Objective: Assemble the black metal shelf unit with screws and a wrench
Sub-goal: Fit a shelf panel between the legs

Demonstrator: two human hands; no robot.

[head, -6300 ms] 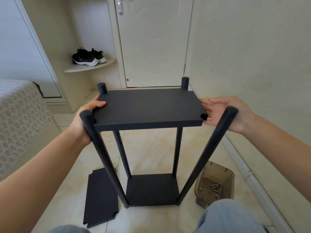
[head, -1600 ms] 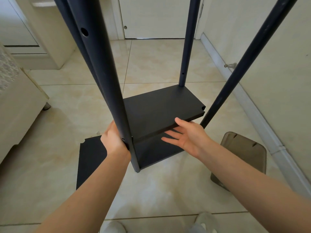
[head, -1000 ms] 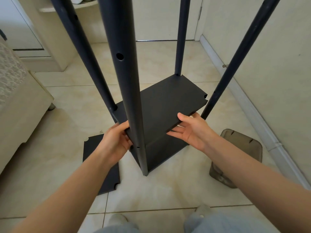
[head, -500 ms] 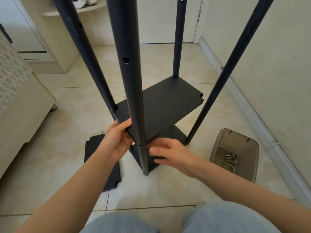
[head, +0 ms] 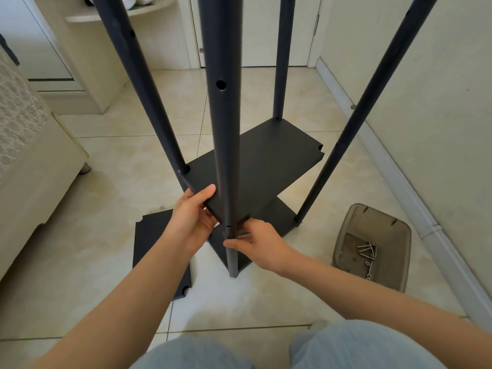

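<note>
Shelf panel (head: 266, 166), tilted, above bottom shelf (head: 277, 217): my left grip (head: 191, 222) clasps its near-left corner; my right grip (head: 262, 243) curls round the near post (head: 223, 129) just beneath. Screws (head: 368, 250) in tray (head: 380, 222), right.

1. Four black poles: the near pole (head: 223, 129), the left pole (head: 143, 89), the far pole (head: 282, 62) and the right pole (head: 372, 102).
2. Three black boards: the tilted board (head: 266, 161), the bottom board (head: 277, 217) and the flat board (head: 154, 235) on the floor tiles.
3. Two hands: the left hand (head: 191, 219) and the right hand (head: 261, 243).
4. One brown tub (head: 351, 249).
5. Silver screws (head: 368, 249) in the tub: a little heap, too jumbled to count.
6. One door (head: 258, 35) at the back.
7. Two knees in light blue trousers: the left knee (head: 191, 352) and the right knee (head: 359, 344).
</note>
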